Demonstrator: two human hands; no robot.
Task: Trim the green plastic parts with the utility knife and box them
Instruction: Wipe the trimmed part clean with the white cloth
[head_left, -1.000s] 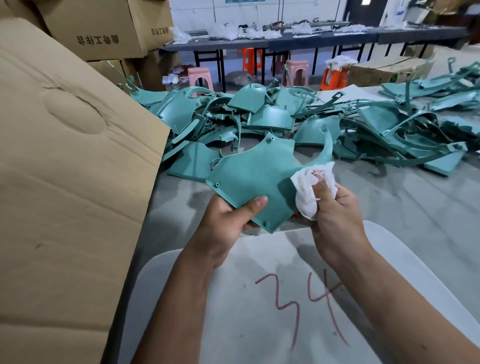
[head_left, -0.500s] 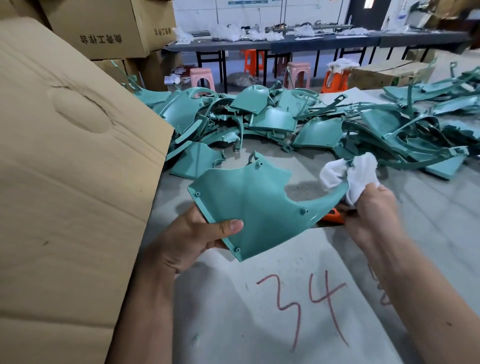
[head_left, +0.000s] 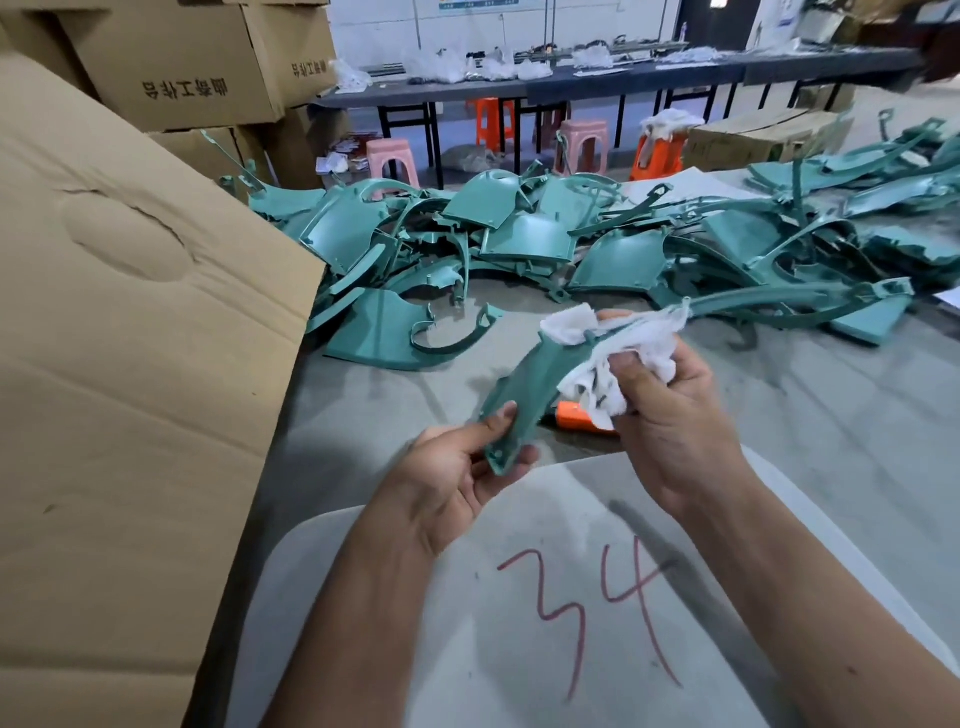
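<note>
Turned edge-on since a moment ago, the green part is pinched by the left hand while the right hand grips a white cloth wiping it, boxing likely next.

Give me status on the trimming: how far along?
Done: nothing visibly boxed; the box interior is hidden. In hand: left hand pinches one green part while right hand wipes it with a white rag; the orange knife lies on the table. Left: the large pile beyond.
</note>
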